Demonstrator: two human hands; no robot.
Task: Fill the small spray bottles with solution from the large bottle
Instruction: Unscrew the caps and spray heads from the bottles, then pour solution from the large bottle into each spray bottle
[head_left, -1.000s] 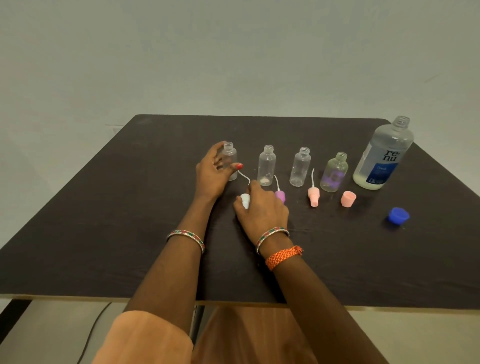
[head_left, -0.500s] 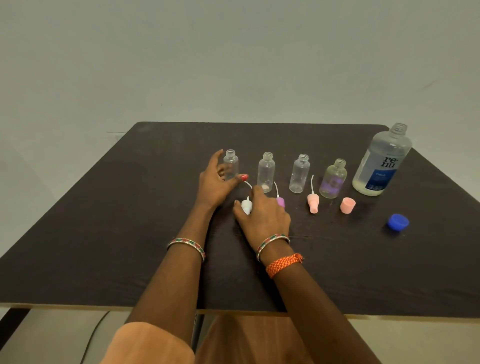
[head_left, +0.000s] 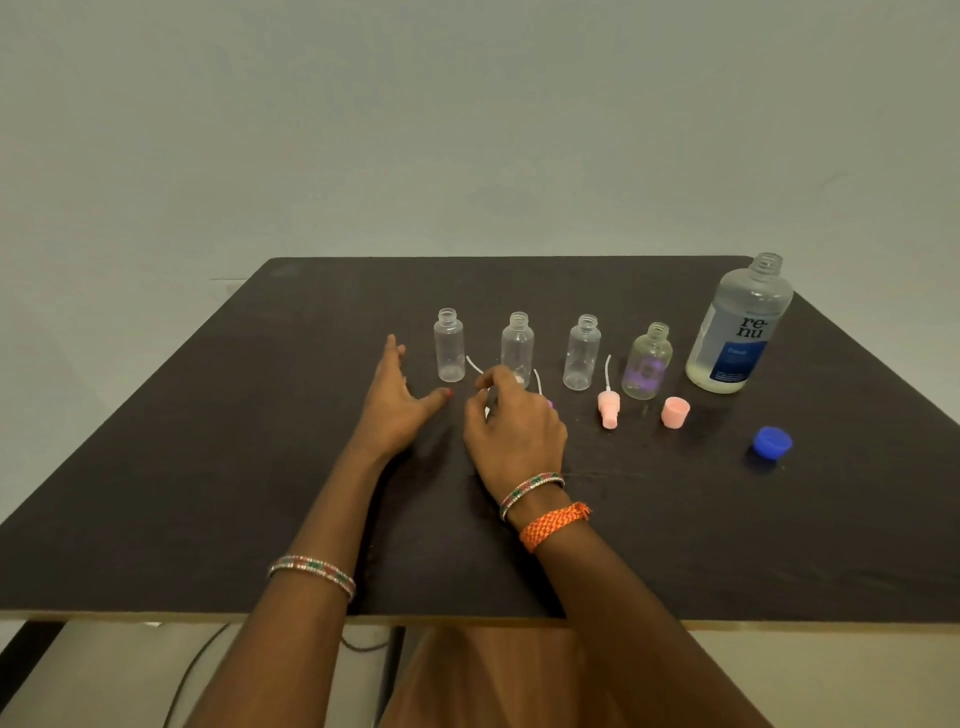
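- Single view: head-worn wide-angle camera, facing forward and down over the dark table (head_left: 208, 467).
- Near: forearms enter from the bottom edge; both hands mid-frame.
- Far: table's back edge, then the plain wall (head_left: 467, 130).
- No second view.

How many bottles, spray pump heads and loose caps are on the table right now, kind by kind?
Small spray bottles: 4
Large bottle: 1
Spray pump heads: 3 (pink one; white and purple ones mostly hidden by the right hand)
Loose caps: 2 (pink, blue)
Total: 10
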